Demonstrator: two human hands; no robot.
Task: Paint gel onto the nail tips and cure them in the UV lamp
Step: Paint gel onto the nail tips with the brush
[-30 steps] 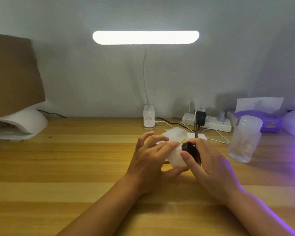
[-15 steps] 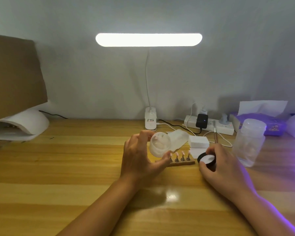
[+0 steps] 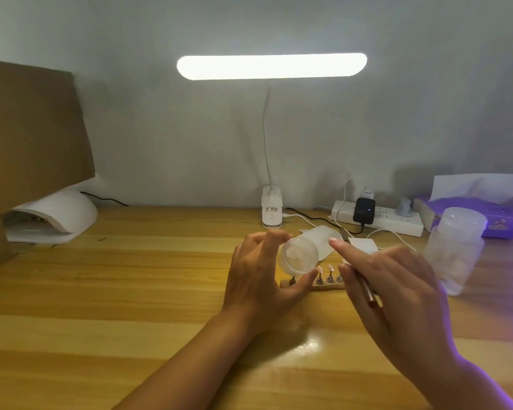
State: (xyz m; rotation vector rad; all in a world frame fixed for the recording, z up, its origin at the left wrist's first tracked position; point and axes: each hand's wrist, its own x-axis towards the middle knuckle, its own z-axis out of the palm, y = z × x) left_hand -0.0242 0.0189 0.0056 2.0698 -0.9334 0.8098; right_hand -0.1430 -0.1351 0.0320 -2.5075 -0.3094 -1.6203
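My left hand [image 3: 258, 279] holds a small translucent gel jar [image 3: 299, 257], open and tilted toward me, between thumb and fingers. Just beyond it a wooden strip [image 3: 326, 288] carries a row of pinkish nail tips [image 3: 330, 269] on small stands, partly hidden by both hands. My right hand [image 3: 397, 294] hovers to the right of the jar with its index finger stretched toward it, and a thin brush [image 3: 369, 292] is gripped under its fingers. The white UV lamp [image 3: 54, 216] sits far left at the back of the table. The jar's black lid is out of sight.
A lit desk lamp [image 3: 271, 66] stands clipped at the back centre. A power strip [image 3: 397, 223] with cables, a frosted plastic bottle [image 3: 453, 250] and a purple tissue box [image 3: 486, 214] stand at the right. White pads [image 3: 363, 245] lie behind the jar. Cardboard [image 3: 33, 128] leans at the left.
My right hand took the black lid off the jar, set it down at the right, then rose back toward the jar with the brush. My left hand tilted the open jar toward me.
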